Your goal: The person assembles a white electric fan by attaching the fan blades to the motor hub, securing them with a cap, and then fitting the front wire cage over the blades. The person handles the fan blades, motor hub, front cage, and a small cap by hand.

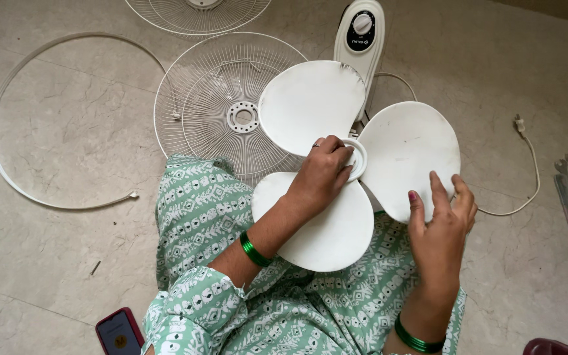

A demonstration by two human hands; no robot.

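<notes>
Floor [67, 263] carries a wire fan guard [212, 112]. Over the lap, a white three-blade fan blade [336, 164]: left hand [320, 174] fingers closed on its hub, right hand [442, 227] fingers spread against one blade's edge.

Single head view, steep downward look — close over lap, floor beyond
</notes>
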